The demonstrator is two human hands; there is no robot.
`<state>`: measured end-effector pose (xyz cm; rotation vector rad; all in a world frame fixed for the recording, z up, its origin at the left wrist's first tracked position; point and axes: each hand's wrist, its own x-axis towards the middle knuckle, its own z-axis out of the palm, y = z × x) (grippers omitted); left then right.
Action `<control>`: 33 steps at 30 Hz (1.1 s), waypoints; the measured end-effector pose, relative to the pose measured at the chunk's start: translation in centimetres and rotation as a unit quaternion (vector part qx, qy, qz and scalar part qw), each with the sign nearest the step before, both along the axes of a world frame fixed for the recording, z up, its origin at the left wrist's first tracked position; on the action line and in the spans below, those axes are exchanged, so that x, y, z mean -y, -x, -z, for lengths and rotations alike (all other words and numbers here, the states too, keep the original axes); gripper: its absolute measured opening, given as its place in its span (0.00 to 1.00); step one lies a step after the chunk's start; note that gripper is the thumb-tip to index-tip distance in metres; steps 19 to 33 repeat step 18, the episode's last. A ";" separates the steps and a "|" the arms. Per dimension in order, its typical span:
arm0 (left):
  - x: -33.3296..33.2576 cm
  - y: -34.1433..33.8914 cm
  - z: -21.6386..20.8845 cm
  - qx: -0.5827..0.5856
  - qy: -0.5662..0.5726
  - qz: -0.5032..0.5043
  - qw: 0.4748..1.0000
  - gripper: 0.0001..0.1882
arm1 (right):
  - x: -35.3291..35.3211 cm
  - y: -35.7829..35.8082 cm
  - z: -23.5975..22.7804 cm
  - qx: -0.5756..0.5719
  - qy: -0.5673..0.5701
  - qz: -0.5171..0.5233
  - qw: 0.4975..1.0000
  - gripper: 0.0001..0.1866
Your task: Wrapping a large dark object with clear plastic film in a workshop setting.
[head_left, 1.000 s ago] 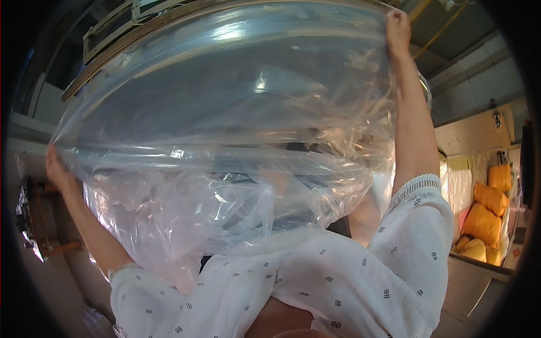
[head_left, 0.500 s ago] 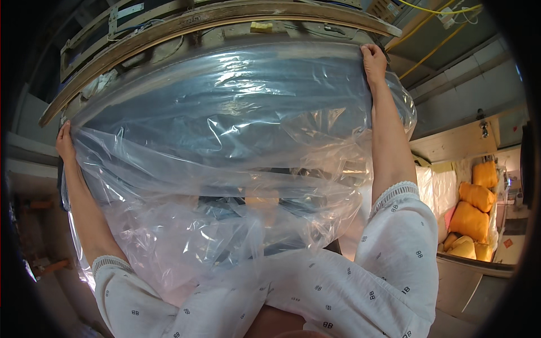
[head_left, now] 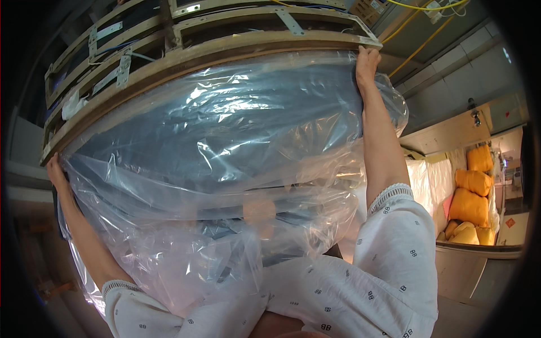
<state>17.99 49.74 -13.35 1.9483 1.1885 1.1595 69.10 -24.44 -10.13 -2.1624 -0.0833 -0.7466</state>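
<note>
A wide clear plastic sheet (head_left: 225, 135), glossy and wrinkled, stretches between my arms and drapes down toward my lap. Its far edge runs along a long wooden bar (head_left: 203, 62) of a slatted frame. At the bar's left end, my left hand (head_left: 56, 170) is closed on the sheet's corner, its fingertips touching or just beneath the wood. My right hand (head_left: 367, 65) has its fingers curled on the sheet's other corner, against the bar's right end. The fingertips of both hands are partly hidden.
Metal brackets (head_left: 122, 70) join the wooden slats. Yellow cables (head_left: 420, 50) hang at the upper right, near a cardboard box (head_left: 369, 10). Farther right, orange bundles (head_left: 470, 205) are piled behind a wooden board (head_left: 451, 133).
The wooden frame has come lower and nearer, covering the strip beyond the sheet's far edge. My left hand has shifted down and slightly left; my right hand has moved slightly left.
</note>
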 end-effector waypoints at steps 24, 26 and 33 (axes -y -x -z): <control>1.1 -0.1 -0.7 -0.058 0.037 0.112 0.991 0.17 | 0.7 2.1 -1.2 0.155 0.001 -0.017 0.988 0.19; 1.1 -0.1 -0.7 -0.058 0.037 0.112 0.991 0.17 | 0.7 2.1 -1.2 0.155 0.001 -0.017 0.988 0.19; 1.1 -0.1 -0.7 -0.058 0.037 0.112 0.991 0.17 | 0.7 2.1 -1.2 0.155 0.001 -0.017 0.988 0.19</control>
